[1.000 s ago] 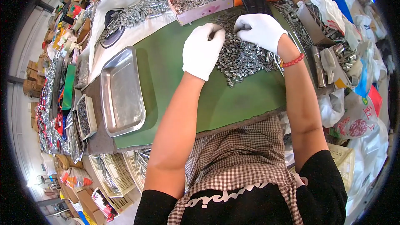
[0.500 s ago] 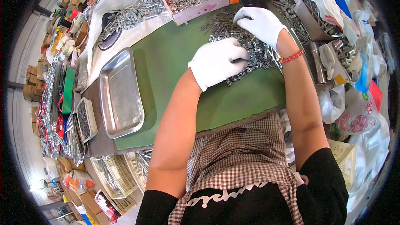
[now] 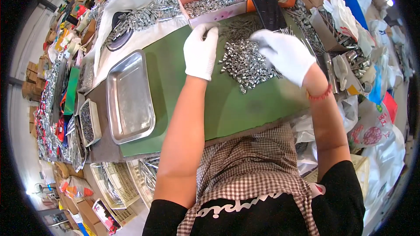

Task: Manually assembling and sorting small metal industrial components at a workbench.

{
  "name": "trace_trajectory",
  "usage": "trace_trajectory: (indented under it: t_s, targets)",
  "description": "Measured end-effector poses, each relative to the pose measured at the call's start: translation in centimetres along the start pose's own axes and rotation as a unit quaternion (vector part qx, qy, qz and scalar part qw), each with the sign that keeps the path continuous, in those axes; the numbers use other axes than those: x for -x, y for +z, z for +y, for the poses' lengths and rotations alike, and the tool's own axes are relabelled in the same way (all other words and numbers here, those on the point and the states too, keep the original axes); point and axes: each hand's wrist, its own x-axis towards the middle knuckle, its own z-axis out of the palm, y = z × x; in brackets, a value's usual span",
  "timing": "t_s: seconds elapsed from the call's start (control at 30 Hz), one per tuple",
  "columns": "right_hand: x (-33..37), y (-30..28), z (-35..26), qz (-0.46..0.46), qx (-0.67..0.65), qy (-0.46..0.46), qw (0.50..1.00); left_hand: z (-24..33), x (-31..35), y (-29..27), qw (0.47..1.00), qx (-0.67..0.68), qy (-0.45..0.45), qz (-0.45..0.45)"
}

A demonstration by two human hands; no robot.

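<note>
My left hand (image 3: 200,56), in a white glove, is over the green mat (image 3: 227,113) by the pink box's near corner. Its thumb and fingers are curled together, and what they hold, if anything, is hidden. The gloved right hand (image 3: 286,56) hangs over the right side of a heap of small shiny metal pieces (image 3: 247,67); its fingertips are smeared by motion. Just behind that heap lies a pile of thin dark metal parts (image 3: 238,29), perhaps screws. A few slim silver pins (image 3: 285,31) show beyond my right hand.
At left on the mat is a shallow steel tray (image 3: 131,100). A pink box (image 3: 214,14) full of small metal parts stands at the back, beside a black phone (image 3: 265,6). Silver parts (image 3: 153,11) cover a white sheet. White gloves (image 3: 343,15) lie at right.
My left hand has moved off the heap, back and to the left. The right hand has come nearer and slightly right, uncovering more of the heap and the phone.
</note>
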Motion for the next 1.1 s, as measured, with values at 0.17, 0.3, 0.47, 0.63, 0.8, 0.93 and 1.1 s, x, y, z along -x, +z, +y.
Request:
trace_trajectory:
  t_s: [0.17, 0.3, 0.47, 0.63, 0.8, 0.93, 1.1]
  targets:
    - [2.2, 2.6, 2.7, 0.054, 0.084, -0.085, 0.991, -0.2, -0.3, 0.9, 0.999, 0.042, 0.013, 0.015]
    - [0.9, 1.8, 2.4, 0.095, 0.075, -0.12, 0.985, -1.7, -0.8, 0.9, 0.998, 0.054, -0.019, 0.023]
    - [-1.8, 0.5, 1.9, 0.122, 0.023, -0.007, 0.992, -3.0, -1.0, 0.8, 0.988, 0.108, -0.105, 0.031]
    - [-4.2, 2.1, 3.2, 0.092, 0.091, -0.132, 0.983, -0.9, -0.6, -0.1, 0.946, 0.239, -0.218, 0.015]
    - [-8.2, 3.0, 3.1, 0.096, 0.226, -0.099, 0.964, -0.5, -0.2, 0.5, 0.902, 0.344, -0.261, -0.02]
    - [-10.6, 4.1, 3.8, 0.1, 0.292, -0.133, 0.942, -0.2, -0.3, 1.5, 0.877, 0.402, -0.262, 0.004]
    - [-12.6, 5.9, 0.6, 0.027, 0.308, -0.096, 0.946, -2.0, -0.7, 0.5, 0.882, 0.393, -0.244, 0.085]
